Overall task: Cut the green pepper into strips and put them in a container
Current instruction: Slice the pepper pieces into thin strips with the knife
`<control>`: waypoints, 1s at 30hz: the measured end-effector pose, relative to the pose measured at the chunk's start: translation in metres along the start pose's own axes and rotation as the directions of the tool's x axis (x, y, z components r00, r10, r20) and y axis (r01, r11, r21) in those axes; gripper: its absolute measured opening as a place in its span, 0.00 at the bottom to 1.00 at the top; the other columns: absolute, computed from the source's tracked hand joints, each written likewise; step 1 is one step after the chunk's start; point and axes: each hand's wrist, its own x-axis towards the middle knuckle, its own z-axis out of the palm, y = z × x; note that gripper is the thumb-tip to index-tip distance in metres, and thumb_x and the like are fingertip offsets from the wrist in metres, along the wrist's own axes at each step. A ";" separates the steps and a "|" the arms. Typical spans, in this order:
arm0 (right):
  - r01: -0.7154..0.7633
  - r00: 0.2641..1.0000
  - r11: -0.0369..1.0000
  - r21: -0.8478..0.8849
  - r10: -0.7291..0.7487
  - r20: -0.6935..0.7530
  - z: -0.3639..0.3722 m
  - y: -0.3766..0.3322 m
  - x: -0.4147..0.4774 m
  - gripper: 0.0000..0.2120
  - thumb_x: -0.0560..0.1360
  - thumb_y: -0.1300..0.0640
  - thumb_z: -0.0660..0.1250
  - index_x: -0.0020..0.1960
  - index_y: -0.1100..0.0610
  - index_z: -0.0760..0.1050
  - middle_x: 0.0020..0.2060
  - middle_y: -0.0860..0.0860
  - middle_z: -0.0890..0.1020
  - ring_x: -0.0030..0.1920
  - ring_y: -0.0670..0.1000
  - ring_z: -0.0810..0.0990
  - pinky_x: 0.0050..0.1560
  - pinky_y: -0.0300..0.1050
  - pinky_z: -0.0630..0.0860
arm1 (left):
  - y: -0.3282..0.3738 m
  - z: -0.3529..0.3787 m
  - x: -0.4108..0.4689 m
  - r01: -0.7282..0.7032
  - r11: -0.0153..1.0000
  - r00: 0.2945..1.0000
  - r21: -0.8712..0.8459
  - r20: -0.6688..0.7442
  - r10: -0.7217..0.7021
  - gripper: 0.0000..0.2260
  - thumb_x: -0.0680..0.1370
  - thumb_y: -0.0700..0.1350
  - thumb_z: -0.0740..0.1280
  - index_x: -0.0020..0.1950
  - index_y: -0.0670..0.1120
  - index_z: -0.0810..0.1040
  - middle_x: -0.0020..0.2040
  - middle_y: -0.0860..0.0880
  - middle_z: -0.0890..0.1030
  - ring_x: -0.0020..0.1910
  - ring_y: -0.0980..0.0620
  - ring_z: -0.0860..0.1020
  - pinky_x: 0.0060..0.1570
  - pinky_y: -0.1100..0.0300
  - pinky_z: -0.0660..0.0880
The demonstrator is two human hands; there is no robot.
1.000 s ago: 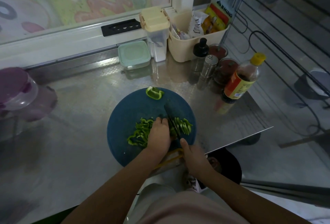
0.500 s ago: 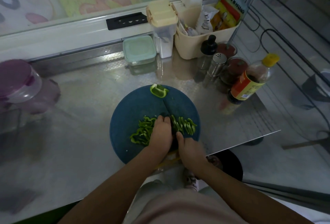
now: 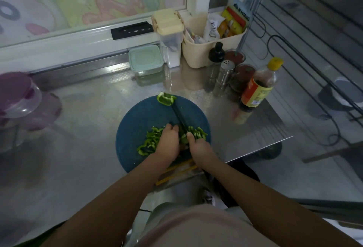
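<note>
Right hand [image 3: 198, 146] gripping knife [image 3: 179, 116], left hand [image 3: 169, 142] on pepper strips [image 3: 150, 141]

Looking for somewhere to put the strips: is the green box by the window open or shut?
Shut. The green box has its pale lid sitting flat across the whole top, with no gap showing. Whether anything is inside cannot be told.

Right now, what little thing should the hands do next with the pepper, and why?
Probably make one more slice. The right hand holds the knife down on the round board, the left hand steadies a small bit of pepper beside the blade, and strips lie on both sides. A bigger chunk waits uncut at the board's far edge.
</note>
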 end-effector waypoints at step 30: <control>-0.074 0.993 0.921 0.383 0.032 0.116 -0.016 0.035 -0.013 0.27 0.80 0.41 0.52 0.28 0.56 0.62 0.22 0.51 0.64 0.20 0.48 0.63 0.19 0.35 0.60 | -0.004 0.011 -0.008 0.052 0.982 0.999 -0.181 0.003 -0.052 0.34 0.70 0.45 0.75 0.73 0.46 0.65 0.66 0.44 0.67 0.64 0.46 0.69 0.64 0.62 0.63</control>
